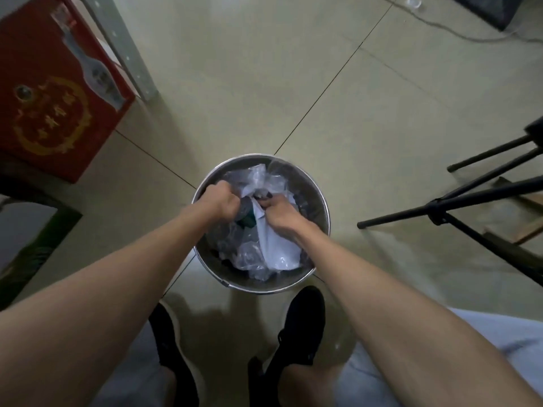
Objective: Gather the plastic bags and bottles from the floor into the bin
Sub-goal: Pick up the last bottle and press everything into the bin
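A round metal bin (321, 201) stands on the tiled floor right in front of my feet. It is stuffed with crumpled clear plastic bags (249, 255) and a white plastic bag (277, 245). Something dark and green (248, 220) shows between my hands; I cannot tell what it is. Both hands are inside the bin's mouth. My left hand (220, 201) is fisted on bag material at the left. Beside it, my right hand (279, 214) pinches the upper part of the white bag.
A red box (44, 98) with gold print sits at the left beside a grey metal post (129, 54). Black tripod legs (458, 207) spread over the floor at the right. A cable (458, 33) and a small clear piece (412, 1) lie far back.
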{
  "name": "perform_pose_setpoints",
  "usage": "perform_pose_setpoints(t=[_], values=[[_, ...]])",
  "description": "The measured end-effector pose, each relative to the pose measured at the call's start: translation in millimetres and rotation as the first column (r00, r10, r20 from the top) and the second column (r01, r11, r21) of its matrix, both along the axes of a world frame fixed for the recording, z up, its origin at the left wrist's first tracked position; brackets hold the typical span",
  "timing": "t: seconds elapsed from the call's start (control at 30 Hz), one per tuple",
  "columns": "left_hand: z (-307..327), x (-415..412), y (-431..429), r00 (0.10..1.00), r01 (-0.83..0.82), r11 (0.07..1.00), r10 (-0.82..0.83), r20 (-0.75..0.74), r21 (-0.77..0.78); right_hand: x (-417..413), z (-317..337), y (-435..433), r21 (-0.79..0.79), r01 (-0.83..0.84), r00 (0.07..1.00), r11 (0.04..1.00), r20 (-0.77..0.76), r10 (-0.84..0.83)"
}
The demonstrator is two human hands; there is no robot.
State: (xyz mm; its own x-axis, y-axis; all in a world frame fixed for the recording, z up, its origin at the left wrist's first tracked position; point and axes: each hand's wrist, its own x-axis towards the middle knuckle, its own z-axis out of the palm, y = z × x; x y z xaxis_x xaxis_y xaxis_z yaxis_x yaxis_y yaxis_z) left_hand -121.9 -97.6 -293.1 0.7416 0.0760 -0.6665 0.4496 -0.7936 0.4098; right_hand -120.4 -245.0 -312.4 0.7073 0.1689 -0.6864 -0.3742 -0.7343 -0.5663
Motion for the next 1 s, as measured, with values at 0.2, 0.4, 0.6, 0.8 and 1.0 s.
perform_pose_setpoints(t=[0.2, 0.4, 0.6, 0.8, 1.0], values=[[9, -5, -2, 0.996, -0.087, 0.995, 0.087, 0.011, -0.043, -7, 18, 13, -0.064, 0.030, 1.000, 0.998, -0.007, -0.031], [41, -14, -7, 0.998, -0.005, 1.000, 0.004, 0.064, 0.017, -27, 56, 8, -0.304, -0.077, 0.938, 0.949, 0.300, 0.172], [58, -28, -3, 0.995, 0.076, 0.993, -0.070, -0.076, 0.086, -41, 71, 0, -0.543, -0.214, 0.901, 0.812, 0.211, 0.379], [39, -32, -4, 0.970, -0.103, 0.993, 0.088, -0.227, -0.059, -44, 40, 0, -0.319, -0.280, 0.960, 0.905, -0.099, 0.262], [15, -20, 3, 0.923, -0.238, 0.965, 0.189, -0.336, -0.109, -41, 5, -3, -0.171, -0.124, 0.982, 0.977, -0.160, 0.097]])
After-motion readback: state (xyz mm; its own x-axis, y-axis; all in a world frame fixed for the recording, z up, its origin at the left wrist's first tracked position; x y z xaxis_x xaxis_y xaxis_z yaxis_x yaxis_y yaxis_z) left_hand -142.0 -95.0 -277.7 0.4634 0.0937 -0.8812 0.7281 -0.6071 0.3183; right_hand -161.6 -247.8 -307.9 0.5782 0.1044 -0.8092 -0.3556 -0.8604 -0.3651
